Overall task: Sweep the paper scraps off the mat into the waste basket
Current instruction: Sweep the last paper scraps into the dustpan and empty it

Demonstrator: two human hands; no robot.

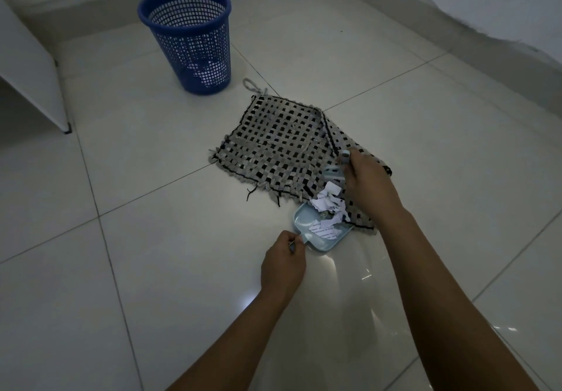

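The right hand (363, 177) gripped one small brush (336, 171) at centre right of the frame. The left hand (282, 261) pinched the handle of one pale blue dustpan (316, 235). Paper scraps (327, 202), too bunched to count, lay at the pan's mouth on one woven mat (273, 144). One blue waste basket (185, 37) stood upper left, well apart.
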